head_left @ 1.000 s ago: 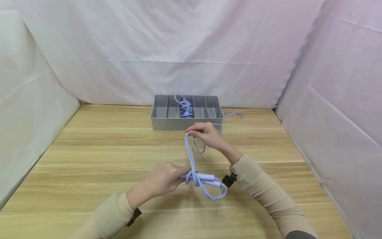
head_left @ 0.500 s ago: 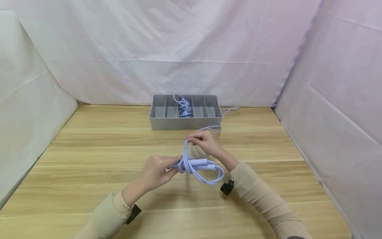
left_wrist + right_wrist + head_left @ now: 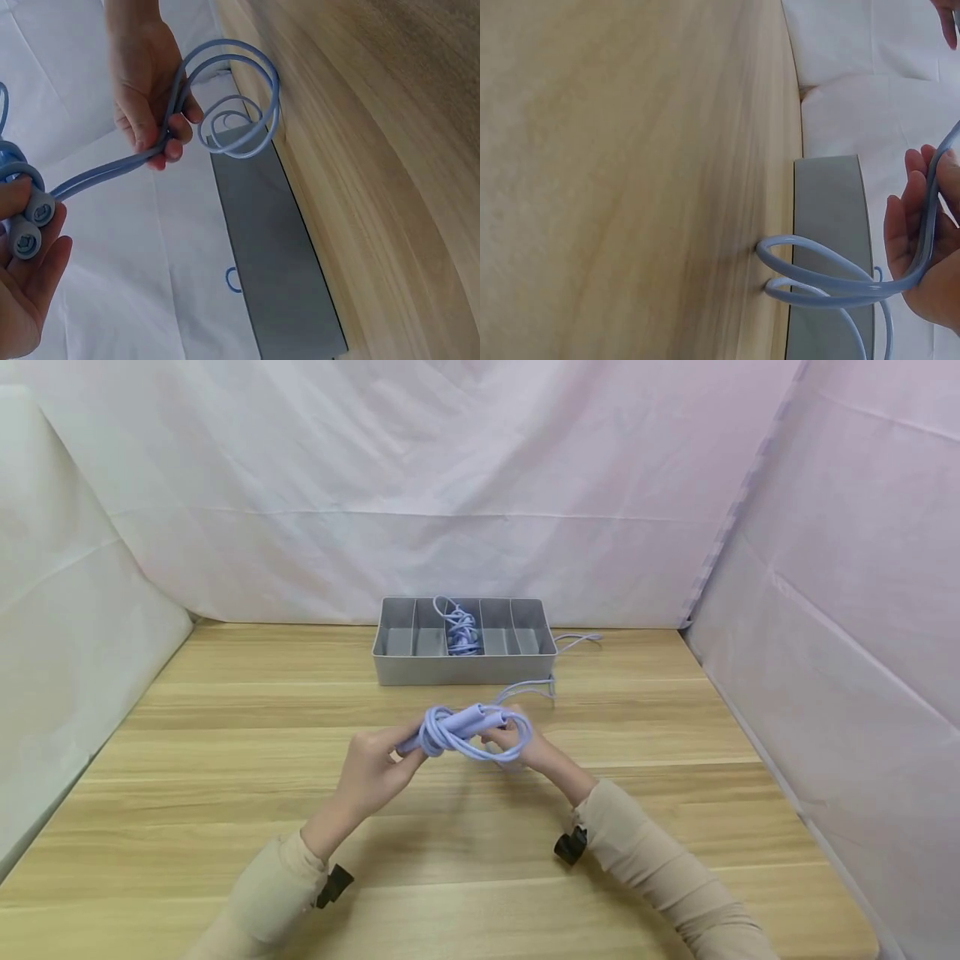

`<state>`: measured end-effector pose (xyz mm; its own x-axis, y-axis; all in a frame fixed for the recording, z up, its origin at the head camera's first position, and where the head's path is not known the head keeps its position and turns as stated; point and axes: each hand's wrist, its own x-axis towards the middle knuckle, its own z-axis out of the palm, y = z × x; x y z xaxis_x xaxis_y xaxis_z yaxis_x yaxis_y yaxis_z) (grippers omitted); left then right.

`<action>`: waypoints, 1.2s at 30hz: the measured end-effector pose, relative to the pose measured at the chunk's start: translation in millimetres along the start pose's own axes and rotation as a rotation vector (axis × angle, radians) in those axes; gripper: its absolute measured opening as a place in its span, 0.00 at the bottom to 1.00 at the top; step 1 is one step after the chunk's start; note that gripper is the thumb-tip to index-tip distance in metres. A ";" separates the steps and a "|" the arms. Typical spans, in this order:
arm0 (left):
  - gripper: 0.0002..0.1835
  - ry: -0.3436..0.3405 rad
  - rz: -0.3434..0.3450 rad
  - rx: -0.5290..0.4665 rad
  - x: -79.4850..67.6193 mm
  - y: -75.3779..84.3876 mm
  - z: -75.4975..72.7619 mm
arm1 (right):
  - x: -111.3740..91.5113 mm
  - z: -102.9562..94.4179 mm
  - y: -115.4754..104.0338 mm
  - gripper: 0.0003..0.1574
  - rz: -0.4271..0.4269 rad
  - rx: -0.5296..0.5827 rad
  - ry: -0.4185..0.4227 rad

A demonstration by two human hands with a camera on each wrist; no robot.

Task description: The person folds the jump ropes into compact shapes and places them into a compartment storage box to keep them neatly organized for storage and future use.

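Observation:
My left hand [image 3: 375,768] grips the two handles [image 3: 465,718] of a lavender-blue jump rope, which lie side by side. Doubled cord is wound round these handles, and a loop of it stands out past their ends. Behind that loop, my right hand [image 3: 531,747] is partly hidden in the head view. From the left wrist view, the right hand [image 3: 150,82] holds the doubled cord [image 3: 105,171] between thumb and fingers, a short way from the handles. The cord's slack [image 3: 840,289] hangs in loose loops below the right palm.
A grey box [image 3: 465,672] with several compartments stands at the back of the wooden table [image 3: 262,710]. Its middle compartment holds a tangled blue cord bundle [image 3: 462,635]. Loose cord [image 3: 577,638] lies at the box's right end. White cloth [image 3: 450,468] hangs behind and at both sides.
Both hands have come closer together. The left hand has risen with the handles, tilting them upward, and the right hand has lowered, passing behind the rope's loop.

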<state>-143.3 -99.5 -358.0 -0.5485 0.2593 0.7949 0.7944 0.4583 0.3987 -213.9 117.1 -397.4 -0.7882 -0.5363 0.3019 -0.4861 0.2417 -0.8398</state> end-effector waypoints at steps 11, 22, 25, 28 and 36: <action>0.17 0.119 -0.308 -0.078 0.7 -11.0 0.4 | -5.6 6.4 -15.6 0.11 0.107 0.128 -0.091; 0.15 0.184 -0.439 0.046 2.2 -21.1 -0.6 | -14.1 10.5 -26.0 0.14 0.057 -0.016 -0.106; 0.15 0.208 -0.472 0.075 2.2 -24.4 -1.3 | -16.3 12.1 -34.2 0.14 0.053 -0.052 -0.109; 0.14 0.226 -0.493 0.077 2.3 -27.1 -2.6 | -17.8 12.7 -40.7 0.14 0.035 -0.105 -0.090; 0.14 0.292 -0.528 0.079 4.8 -33.5 -10.4 | -24.2 7.3 -56.3 0.15 -0.085 -0.304 -0.030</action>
<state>-169.8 -122.4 -362.8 -0.7600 -0.2593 0.5959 0.4061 0.5263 0.7470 -164.7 110.5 -360.8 -0.7303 -0.5879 0.3480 -0.6441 0.4228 -0.6375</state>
